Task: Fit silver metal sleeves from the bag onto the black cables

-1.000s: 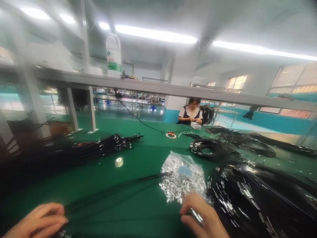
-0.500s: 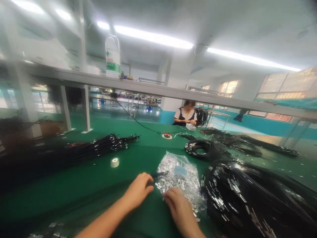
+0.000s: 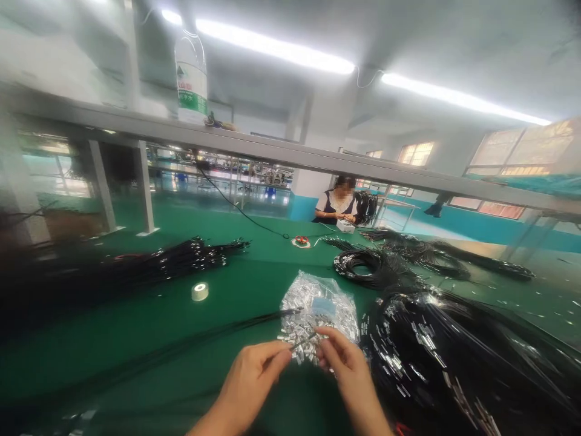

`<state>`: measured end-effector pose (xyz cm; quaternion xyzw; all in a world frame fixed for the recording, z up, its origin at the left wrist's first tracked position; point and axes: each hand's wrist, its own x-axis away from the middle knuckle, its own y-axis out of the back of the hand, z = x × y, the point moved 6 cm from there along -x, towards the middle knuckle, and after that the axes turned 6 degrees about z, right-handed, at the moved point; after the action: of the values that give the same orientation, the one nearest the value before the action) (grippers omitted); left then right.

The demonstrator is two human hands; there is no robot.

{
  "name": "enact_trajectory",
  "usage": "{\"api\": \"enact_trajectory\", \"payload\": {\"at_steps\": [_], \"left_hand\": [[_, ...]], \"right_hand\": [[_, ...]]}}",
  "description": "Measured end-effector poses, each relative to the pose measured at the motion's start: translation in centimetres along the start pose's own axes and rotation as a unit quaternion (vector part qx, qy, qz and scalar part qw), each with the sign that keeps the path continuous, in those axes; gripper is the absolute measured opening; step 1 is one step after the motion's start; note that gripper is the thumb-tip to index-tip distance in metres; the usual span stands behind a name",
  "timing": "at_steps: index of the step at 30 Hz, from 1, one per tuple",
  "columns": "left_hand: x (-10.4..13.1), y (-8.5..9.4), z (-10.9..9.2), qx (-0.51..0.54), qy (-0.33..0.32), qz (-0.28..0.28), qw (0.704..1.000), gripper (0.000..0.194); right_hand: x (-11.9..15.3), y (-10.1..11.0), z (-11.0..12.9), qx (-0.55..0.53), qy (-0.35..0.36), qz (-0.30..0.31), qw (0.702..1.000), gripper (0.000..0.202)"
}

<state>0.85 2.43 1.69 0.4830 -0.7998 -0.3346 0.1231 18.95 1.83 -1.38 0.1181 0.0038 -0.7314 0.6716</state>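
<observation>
My left hand (image 3: 256, 378) pinches a thin black cable (image 3: 303, 343) between thumb and forefinger, its end pointing up and to the right. At that end the fingers of my right hand (image 3: 347, 363) are closed; what sits between them is too small to tell. Both hands are over the near edge of a clear plastic bag (image 3: 333, 286) full of small silver metal sleeves (image 3: 290, 333). Several more black cables (image 3: 236, 324) stretch from the left across the table, their tips at the bag.
Large coils of black cable (image 3: 458, 339) with silver ends lie to the right, a smaller coil (image 3: 358, 266) behind. Left are a cable bundle (image 3: 195, 254) and a tape roll (image 3: 200, 292). A shelf beam (image 3: 281, 148) carrying a bottle (image 3: 191, 85) crosses above. Another person (image 3: 338, 206) sits opposite.
My hands have come together above the bag's near edge. My left hand now holds a cable end, and my right fingers have closed at its tip. The view has shifted slightly.
</observation>
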Motion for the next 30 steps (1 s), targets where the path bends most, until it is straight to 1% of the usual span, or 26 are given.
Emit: {"api": "enact_trajectory", "payload": {"at_steps": [2, 4, 6, 10, 16, 22, 26, 29, 30], "left_hand": [[0.5, -0.4, -0.3, 0.037, -0.003, 0.007, 0.999, 0.043], [0.7, -0.8, -0.3, 0.055, -0.002, 0.009, 0.998, 0.043], [0.6, -1.2, -0.2, 0.049, -0.004, 0.013, 0.999, 0.042], [0.6, -1.7, -0.1, 0.04, -0.012, 0.024, 0.999, 0.041], [0.6, -1.5, -0.2, 0.04, -0.009, 0.019, 0.999, 0.041], [0.6, -1.3, -0.5, 0.025, -0.01, 0.014, 1.0, 0.039], [0.7, -1.1, -0.6, 0.035, -0.013, 0.012, 0.999, 0.039], [0.6, -1.1, -0.6, 0.032, -0.01, 0.012, 0.999, 0.039], [0.6, -1.1, -0.6, 0.03, -0.01, 0.013, 0.999, 0.039]], "right_hand": [[0.3, 0.4, -0.3, -0.067, -0.022, -0.01, 0.997, 0.036], [0.5, 0.5, -0.6, -0.121, -0.043, -0.02, 0.991, 0.038], [0.6, 0.2, -0.6, -0.16, -0.058, -0.031, 0.985, 0.038], [0.7, -0.2, -0.2, -0.202, -0.068, -0.039, 0.976, 0.038], [0.9, -0.4, 0.0, -0.227, -0.079, -0.029, 0.97, 0.039], [1.0, 0.0, 0.4, -0.206, -0.075, -0.017, 0.976, 0.032], [1.0, 0.9, 1.9, -0.109, -0.034, -0.02, 0.993, 0.025], [1.1, 1.9, 2.7, -0.041, -0.014, -0.03, 0.999, 0.022], [1.1, 2.0, 3.0, -0.022, -0.008, -0.024, 0.999, 0.02]]}}
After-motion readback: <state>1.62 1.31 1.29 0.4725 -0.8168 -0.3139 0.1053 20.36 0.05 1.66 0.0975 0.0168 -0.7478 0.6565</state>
